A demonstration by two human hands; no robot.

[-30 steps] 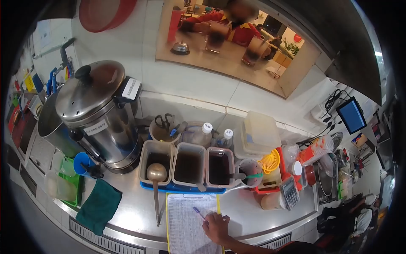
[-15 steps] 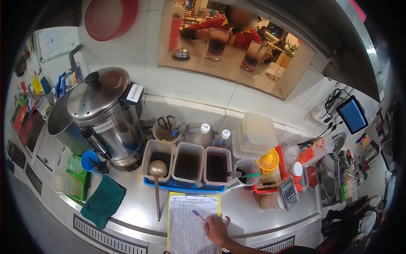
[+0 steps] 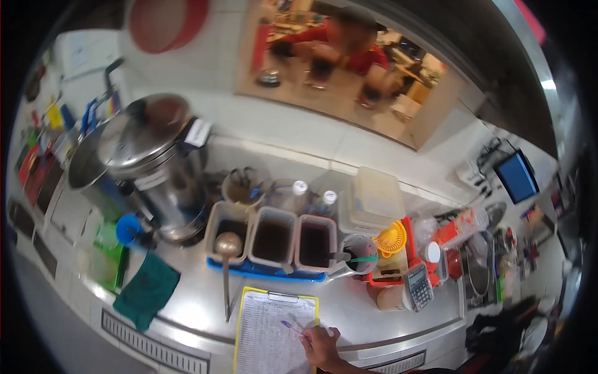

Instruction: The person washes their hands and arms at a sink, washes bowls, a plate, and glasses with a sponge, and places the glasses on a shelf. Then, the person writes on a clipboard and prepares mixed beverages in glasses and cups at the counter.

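Observation:
My right hand (image 3: 321, 348) is closed around a purple-tipped pen (image 3: 290, 326), low in the view. The hand rests over the right side of a yellow-edged clipboard (image 3: 314, 311), which carries a printed sheet of rows and columns (image 3: 268, 336). Whether the pen touches the paper I cannot tell. My left hand does not show. Just beyond the clipboard, three tubs of dark liquid (image 3: 271, 243) stand in a blue tray (image 3: 299, 274). A ladle (image 3: 228, 246) leans in the left tub, its handle hanging down over the counter.
Left stand a steel urn (image 3: 152, 168), a green cloth (image 3: 147, 292) and a blue cup (image 3: 129, 230). Right are a calculator (image 3: 418, 288), a yellow juicer (image 3: 390, 239) and a red tray (image 3: 408, 227). Through the hatch, a person in red (image 3: 367, 59) is behind dark drinks (image 3: 319, 71).
The view has shifted and blurred, with the clipboard a little lower and further left. My right hand keeps its hold on the pen at about the same spot over the sheet.

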